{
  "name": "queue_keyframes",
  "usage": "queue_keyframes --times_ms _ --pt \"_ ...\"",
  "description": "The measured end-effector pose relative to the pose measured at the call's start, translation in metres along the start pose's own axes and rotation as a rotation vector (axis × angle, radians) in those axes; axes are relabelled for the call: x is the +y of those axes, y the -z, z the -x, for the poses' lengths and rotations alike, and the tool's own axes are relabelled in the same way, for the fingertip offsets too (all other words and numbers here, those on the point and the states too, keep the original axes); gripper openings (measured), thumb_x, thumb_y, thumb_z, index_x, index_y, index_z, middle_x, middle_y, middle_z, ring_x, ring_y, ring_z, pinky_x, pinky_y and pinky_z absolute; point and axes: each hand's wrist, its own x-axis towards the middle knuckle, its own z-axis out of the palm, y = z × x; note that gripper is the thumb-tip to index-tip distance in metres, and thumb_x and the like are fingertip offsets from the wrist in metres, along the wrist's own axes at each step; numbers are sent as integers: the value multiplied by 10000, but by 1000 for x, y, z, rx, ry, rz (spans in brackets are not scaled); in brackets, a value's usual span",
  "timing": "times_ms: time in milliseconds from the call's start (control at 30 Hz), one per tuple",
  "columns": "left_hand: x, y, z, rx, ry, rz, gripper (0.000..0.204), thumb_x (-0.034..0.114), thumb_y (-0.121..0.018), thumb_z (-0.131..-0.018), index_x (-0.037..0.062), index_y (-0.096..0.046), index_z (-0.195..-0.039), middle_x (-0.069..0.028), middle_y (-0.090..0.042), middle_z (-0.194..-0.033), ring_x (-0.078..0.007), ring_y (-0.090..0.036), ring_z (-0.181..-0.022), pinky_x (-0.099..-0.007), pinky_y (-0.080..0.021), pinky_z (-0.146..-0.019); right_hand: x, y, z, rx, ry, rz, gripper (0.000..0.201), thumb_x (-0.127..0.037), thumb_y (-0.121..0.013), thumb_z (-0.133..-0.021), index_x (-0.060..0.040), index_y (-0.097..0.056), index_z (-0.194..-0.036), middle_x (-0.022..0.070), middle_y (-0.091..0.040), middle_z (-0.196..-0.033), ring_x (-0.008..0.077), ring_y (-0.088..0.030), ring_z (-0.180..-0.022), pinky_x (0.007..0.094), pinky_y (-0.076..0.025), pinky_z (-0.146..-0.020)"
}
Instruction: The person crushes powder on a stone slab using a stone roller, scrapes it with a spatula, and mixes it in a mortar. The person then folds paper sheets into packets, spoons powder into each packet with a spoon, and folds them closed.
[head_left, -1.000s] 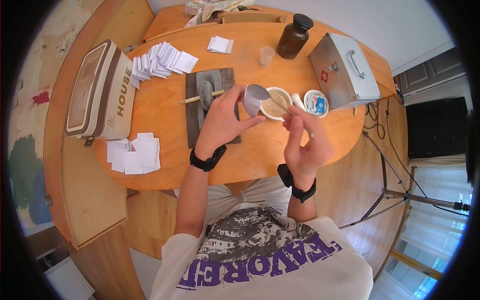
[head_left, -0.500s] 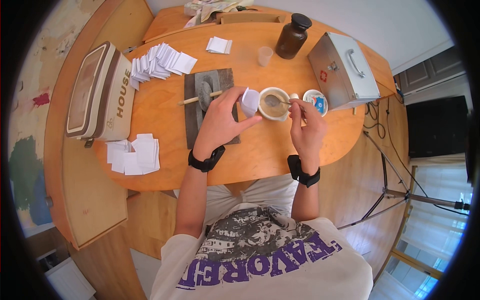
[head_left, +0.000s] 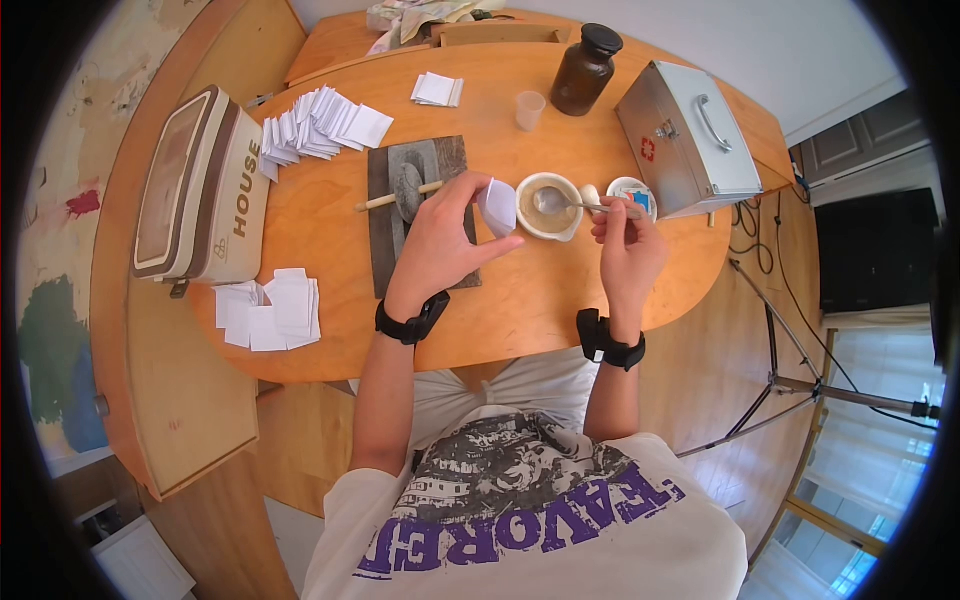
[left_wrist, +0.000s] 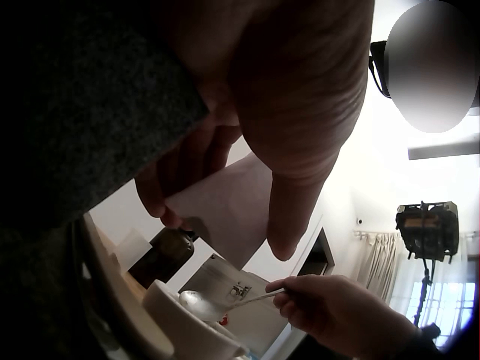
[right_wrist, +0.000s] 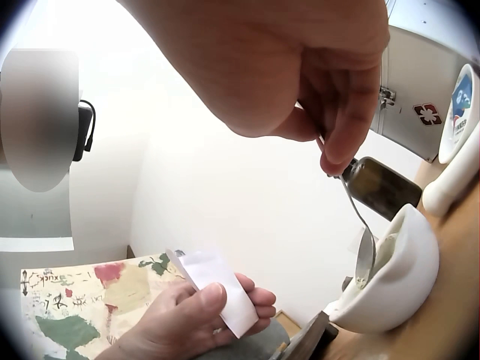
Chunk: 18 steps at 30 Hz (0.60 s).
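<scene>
My left hand (head_left: pixel 440 240) holds a small folded white paper packet (head_left: pixel 498 208) between thumb and fingers, just left of the mortar. The right hand (head_left: pixel 632 258) pinches the handle of a metal spoon (head_left: pixel 552 201), whose bowl lies within the rim of the white mortar (head_left: pixel 550 237). Tan powder (head_left: pixel 541 223) covers the inside of the mortar. In the right wrist view the spoon's bowl (right_wrist: pixel 364 256) hangs tilted at the mortar's mouth. Beside the mortar is a white pestle (head_left: pixel 590 193), partly behind the right hand's fingers.
A dark slab with a stick-handled grinding wheel (head_left: pixel 408 190) lies left. White packets (head_left: pixel 340 118) are piled behind it, and paper sheets (head_left: pixel 285 310) lie at front left. A plastic cup (head_left: pixel 530 110), brown jar (head_left: pixel 585 75), metal box (head_left: pixel 690 140) and small dish (head_left: pixel 645 190) stand right.
The spoon went from the packet's mouth down into the mortar, and its bowl now shows higher, near the rim. My right hand moved right; the left stayed almost still with the packet.
</scene>
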Motion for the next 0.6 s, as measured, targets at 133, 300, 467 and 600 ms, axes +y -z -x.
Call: queue_keyframes --times_ms 133,300,467,600 --pt "0 -1 0 -10 -1 -14 650 257 -1031 -780 10 -679 -1266 -145 -765 -1089 -324 -734 -1017 -431 -593 -934 -22 11 -2 40 -61 -183 275 -194 -673 -1176 35 -825 -1174 85 -809 -893 125 -750 -772 275 -617 -739" --pt "-1 -2 0 -15 -1 -29 660 255 -1032 -773 5 -681 -1273 -148 -770 -1099 -326 -744 -1040 -437 -594 -942 -64 17 10 44 66 -260 254 -153 -664 -1175 47 -821 -1179 90 -811 -904 123 -748 -776 276 -614 -733" --pt "2 -1 0 -19 23 -9 681 254 -1037 -763 1 -678 -1283 -156 -767 -1106 -330 -742 -1048 -437 -594 -941 -84 7 32 8 289 -153 154 -18 -694 -1122 41 -815 -1196 89 -811 -904 141 -763 -778 294 -618 -716" --pt "3 -1 0 -4 23 -19 686 251 -1037 -761 2 -677 -1289 -157 -766 -1101 -332 -740 -1044 -439 -593 -936 -89 4 33 -40 479 5 138 40 -724 -1072 29 -819 -1172 96 -814 -910 157 -769 -773 292 -613 -722"
